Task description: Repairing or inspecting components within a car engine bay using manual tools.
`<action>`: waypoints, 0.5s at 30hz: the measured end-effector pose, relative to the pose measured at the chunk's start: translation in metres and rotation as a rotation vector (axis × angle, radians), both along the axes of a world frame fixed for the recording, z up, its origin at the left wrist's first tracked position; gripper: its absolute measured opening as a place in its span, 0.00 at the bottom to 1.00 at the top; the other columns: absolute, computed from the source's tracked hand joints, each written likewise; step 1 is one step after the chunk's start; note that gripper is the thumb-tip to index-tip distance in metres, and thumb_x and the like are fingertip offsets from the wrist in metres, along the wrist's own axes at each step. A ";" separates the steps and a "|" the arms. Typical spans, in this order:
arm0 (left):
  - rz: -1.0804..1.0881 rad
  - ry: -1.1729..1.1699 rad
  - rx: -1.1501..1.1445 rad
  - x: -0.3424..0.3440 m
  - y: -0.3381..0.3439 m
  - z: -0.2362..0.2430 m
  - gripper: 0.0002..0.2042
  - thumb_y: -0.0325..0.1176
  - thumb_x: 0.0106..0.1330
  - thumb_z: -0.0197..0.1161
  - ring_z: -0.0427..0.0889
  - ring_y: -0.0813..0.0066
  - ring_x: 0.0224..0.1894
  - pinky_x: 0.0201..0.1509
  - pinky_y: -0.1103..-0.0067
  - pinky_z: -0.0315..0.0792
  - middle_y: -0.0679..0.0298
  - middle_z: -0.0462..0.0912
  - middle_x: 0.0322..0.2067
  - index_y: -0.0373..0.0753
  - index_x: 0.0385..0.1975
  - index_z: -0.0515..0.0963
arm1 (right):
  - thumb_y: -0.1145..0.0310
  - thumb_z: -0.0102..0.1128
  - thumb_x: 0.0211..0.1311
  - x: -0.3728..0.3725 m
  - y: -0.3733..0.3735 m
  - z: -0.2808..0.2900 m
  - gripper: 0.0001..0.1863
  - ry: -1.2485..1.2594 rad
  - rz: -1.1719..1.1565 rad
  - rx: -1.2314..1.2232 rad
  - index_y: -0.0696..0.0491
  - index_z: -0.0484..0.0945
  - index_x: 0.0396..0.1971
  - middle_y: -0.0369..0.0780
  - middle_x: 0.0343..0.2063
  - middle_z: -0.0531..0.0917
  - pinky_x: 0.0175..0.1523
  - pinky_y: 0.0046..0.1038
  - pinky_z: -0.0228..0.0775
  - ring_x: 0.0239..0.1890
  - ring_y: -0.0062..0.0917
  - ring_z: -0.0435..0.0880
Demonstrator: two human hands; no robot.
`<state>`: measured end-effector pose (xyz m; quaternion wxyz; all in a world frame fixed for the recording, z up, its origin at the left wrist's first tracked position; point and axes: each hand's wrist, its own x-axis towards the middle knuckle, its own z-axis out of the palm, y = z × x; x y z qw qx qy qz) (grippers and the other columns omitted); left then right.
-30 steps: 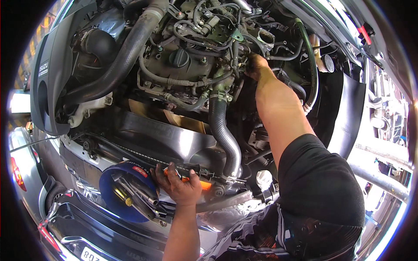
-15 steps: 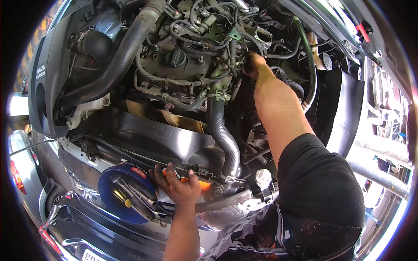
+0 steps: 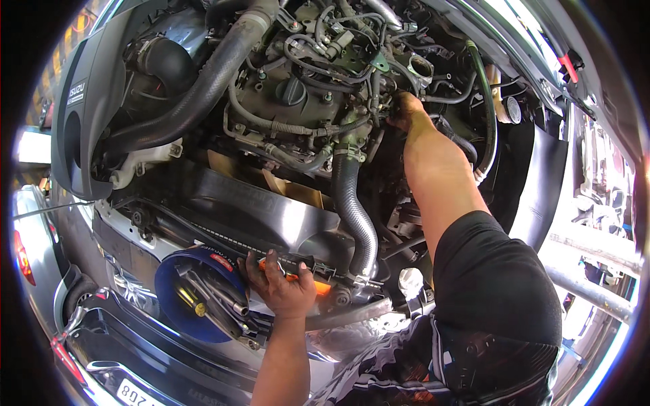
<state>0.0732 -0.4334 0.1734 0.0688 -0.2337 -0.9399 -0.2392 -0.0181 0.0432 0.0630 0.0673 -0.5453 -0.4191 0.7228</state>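
My left hand (image 3: 288, 289) leans on the black front crossmember (image 3: 227, 241) of a vehicle's engine bay, its fingers spread. Under that palm and fingers an orange object (image 3: 323, 289) shows at both sides; its kind is mostly hidden. My right arm stretches deep into the bay, and my right hand (image 3: 407, 110) is beside the engine (image 3: 267, 108), among pipes and hoses. Its fingertips are hidden there, so any thing they hold does not show. Close to that hand are a round metal opening (image 3: 420, 65) and a thick ribbed radiator hose (image 3: 347, 196).
A blue round tray (image 3: 166, 298) with several metal tools stands left of my left hand. A large black intake hose (image 3: 203, 91) crosses the engine's left side. The black fan shroud (image 3: 261, 203) lies between engine and crossmember. A dark car (image 3: 162, 365) is parked close in front.
The view has shifted slightly, so the engine appears a little further right and lower. Both hands keep nearly the same places on the crossmember and beside the engine.
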 end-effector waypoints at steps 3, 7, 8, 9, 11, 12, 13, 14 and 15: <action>0.006 0.003 0.007 -0.001 0.001 0.001 0.29 0.49 0.61 0.59 0.59 0.36 0.63 0.65 0.44 0.52 0.36 0.61 0.57 0.35 0.56 0.65 | 0.60 0.53 0.59 -0.002 -0.014 0.008 0.12 -0.041 -0.088 0.025 0.47 0.77 0.41 0.37 0.38 0.81 0.46 0.48 0.69 0.38 0.32 0.78; 0.024 -0.017 -0.006 0.001 0.001 0.002 0.29 0.49 0.60 0.60 0.58 0.36 0.63 0.65 0.44 0.52 0.36 0.61 0.57 0.35 0.55 0.66 | 0.60 0.52 0.60 -0.006 -0.022 0.001 0.18 -0.161 -0.037 0.237 0.50 0.76 0.48 0.40 0.45 0.81 0.51 0.44 0.71 0.48 0.34 0.79; 0.027 -0.036 -0.010 0.001 0.001 0.003 0.29 0.49 0.60 0.60 0.58 0.36 0.63 0.65 0.44 0.52 0.36 0.61 0.57 0.35 0.55 0.66 | 0.59 0.51 0.61 -0.007 -0.023 -0.004 0.19 -0.099 -0.224 0.129 0.50 0.75 0.51 0.41 0.47 0.81 0.53 0.41 0.71 0.51 0.34 0.79; 0.038 -0.036 0.008 0.001 0.002 0.003 0.28 0.48 0.58 0.61 0.57 0.33 0.63 0.64 0.42 0.54 0.38 0.61 0.58 0.38 0.55 0.66 | 0.59 0.52 0.62 -0.007 -0.021 -0.006 0.20 -0.035 -0.259 0.049 0.49 0.76 0.52 0.39 0.50 0.81 0.54 0.38 0.71 0.52 0.32 0.79; 0.045 -0.045 0.037 0.001 0.002 0.003 0.28 0.47 0.57 0.62 0.56 0.31 0.64 0.63 0.41 0.56 0.39 0.61 0.59 0.41 0.55 0.66 | 0.58 0.55 0.60 -0.007 -0.025 -0.008 0.21 -0.382 0.296 0.579 0.47 0.76 0.53 0.37 0.49 0.82 0.53 0.35 0.72 0.53 0.31 0.80; 0.045 -0.033 0.016 0.001 0.002 0.003 0.29 0.47 0.58 0.61 0.57 0.33 0.64 0.64 0.43 0.55 0.38 0.61 0.58 0.38 0.55 0.66 | 0.58 0.58 0.58 -0.004 -0.026 -0.002 0.22 -0.671 0.763 0.972 0.46 0.76 0.53 0.36 0.49 0.82 0.52 0.33 0.73 0.53 0.30 0.80; 0.034 -0.008 0.002 0.002 0.002 0.004 0.30 0.48 0.58 0.61 0.58 0.35 0.64 0.65 0.45 0.54 0.37 0.61 0.58 0.34 0.55 0.67 | 0.58 0.64 0.51 0.003 -0.031 0.008 0.26 -0.889 1.067 1.182 0.48 0.77 0.52 0.37 0.48 0.82 0.51 0.30 0.74 0.52 0.29 0.82; 0.037 0.023 0.013 0.002 0.003 0.004 0.30 0.48 0.58 0.61 0.58 0.36 0.64 0.66 0.48 0.54 0.38 0.61 0.59 0.35 0.55 0.67 | 0.58 0.71 0.43 0.010 -0.039 0.022 0.30 -1.027 1.209 1.349 0.49 0.78 0.51 0.38 0.46 0.82 0.51 0.28 0.76 0.51 0.28 0.83; 0.039 -0.027 0.013 0.003 0.003 0.004 0.30 0.48 0.58 0.61 0.58 0.36 0.64 0.66 0.48 0.54 0.38 0.61 0.59 0.35 0.55 0.67 | 0.59 0.74 0.35 0.014 -0.049 0.038 0.32 -1.030 1.254 1.353 0.52 0.78 0.47 0.41 0.43 0.83 0.52 0.29 0.76 0.51 0.28 0.83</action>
